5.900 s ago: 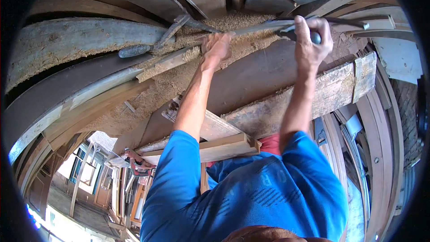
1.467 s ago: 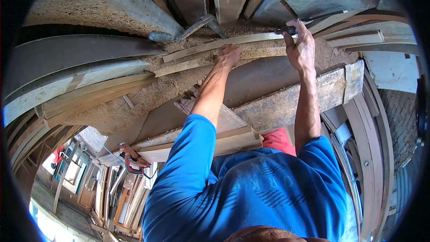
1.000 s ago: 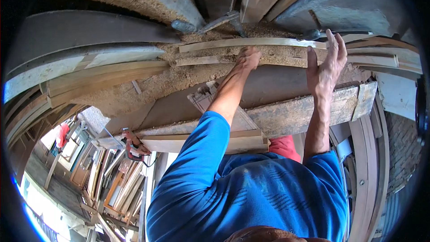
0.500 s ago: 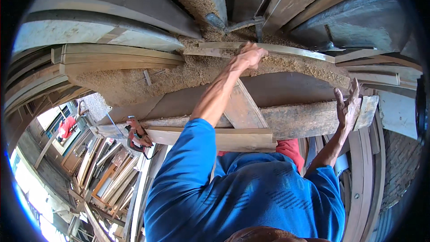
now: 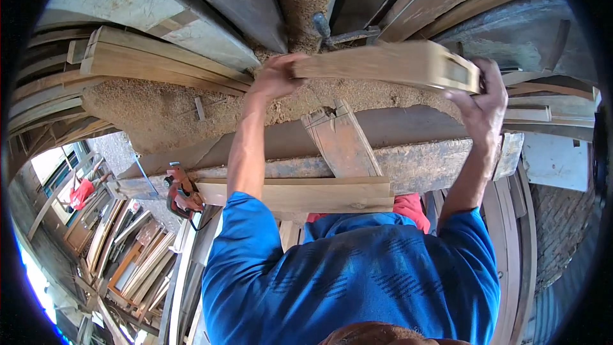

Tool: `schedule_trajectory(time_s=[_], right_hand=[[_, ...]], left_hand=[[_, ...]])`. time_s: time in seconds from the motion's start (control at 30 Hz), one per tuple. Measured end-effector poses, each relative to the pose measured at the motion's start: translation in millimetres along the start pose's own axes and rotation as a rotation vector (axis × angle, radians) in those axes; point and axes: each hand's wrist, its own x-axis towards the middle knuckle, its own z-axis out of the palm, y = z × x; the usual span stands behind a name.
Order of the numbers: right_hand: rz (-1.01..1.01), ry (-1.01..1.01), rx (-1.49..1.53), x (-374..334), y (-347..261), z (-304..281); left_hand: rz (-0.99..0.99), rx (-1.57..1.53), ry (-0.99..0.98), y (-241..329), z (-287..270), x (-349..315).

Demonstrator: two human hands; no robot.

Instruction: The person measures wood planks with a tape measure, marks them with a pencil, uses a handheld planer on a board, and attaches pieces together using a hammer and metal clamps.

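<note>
My left hand (image 5: 276, 80) is closed around the left end of a wooden board (image 5: 377, 64), which I hold up above the sawdust-covered bench. At its other end, beside a rectangular slot cut in the wood, my right hand (image 5: 482, 102) grips the board with the thumb on the near side. The board is slightly blurred by motion. Below it, a short notched wooden piece (image 5: 345, 144) lies slanted across a rough plank (image 5: 428, 165). Close to my body rests a smooth pale board (image 5: 319, 195).
An orange-red power tool (image 5: 184, 191) sits left of the pale board. Several stacked boards (image 5: 153, 64) lie at the far left. Sawdust (image 5: 159, 112) coats the bench, with a metal clamp (image 5: 322, 25) beyond. More loose timber (image 5: 143, 265) is piled on the floor at lower left.
The board has been lifted from the sawdust. My left hand has moved left to its end, and my right hand has moved forward from the rough plank and closed on the other end.
</note>
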Motion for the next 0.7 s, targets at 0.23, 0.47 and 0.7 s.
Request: schedule_trajectory(time_s=[0.23,0.47,0.7], right_hand=[[-0.508,-0.157,-0.018,52.4,-132.6,157.4],[-0.527,0.554,0.238,105.0,-149.9,190.8],[-0.074,-0.341,-0.199,17.1,90.9,194.1]], left_hand=[[-0.652,0.232,0.173,-93.9,-49.8,-61.4],[-0.086,0.397,1.007,7.8,-76.0,-56.7],[-0.009,0.53,0.921,21.1,-52.3,-10.0]])
